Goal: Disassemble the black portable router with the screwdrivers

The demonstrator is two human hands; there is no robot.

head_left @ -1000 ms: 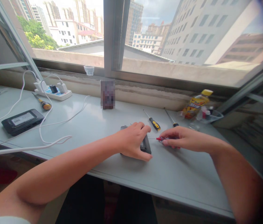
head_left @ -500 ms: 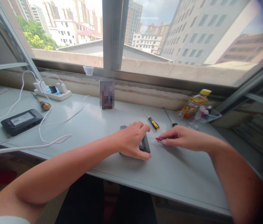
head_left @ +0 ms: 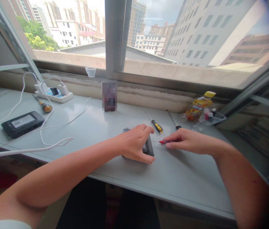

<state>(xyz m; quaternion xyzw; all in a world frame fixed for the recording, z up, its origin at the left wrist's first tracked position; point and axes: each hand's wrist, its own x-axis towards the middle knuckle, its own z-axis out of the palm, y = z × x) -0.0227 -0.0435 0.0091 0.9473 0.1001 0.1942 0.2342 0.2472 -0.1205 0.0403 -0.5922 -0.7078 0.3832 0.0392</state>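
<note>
My left hand (head_left: 137, 143) grips a black box-shaped device (head_left: 150, 148) flat on the table, thumb along its near side and fingers over the far side, covering most of it. My right hand (head_left: 178, 140) pinches the red handle of a thin screwdriver (head_left: 162, 142). Its shaft points left and reaches the right side of the device; the tip's exact contact is too small to tell. Behind my hands lie a yellow-and-black screwdriver (head_left: 157, 126) and another long screwdriver (head_left: 172, 119), whose handle is partly hidden by my right hand.
On the left are a second black device (head_left: 22, 124), a screwdriver (head_left: 44, 106), white cables and a power strip (head_left: 63, 97). A blurred upright object (head_left: 109, 96) stands by the window. A yellow-capped bottle (head_left: 200, 106) and a clear tray (head_left: 217, 118) sit at back right.
</note>
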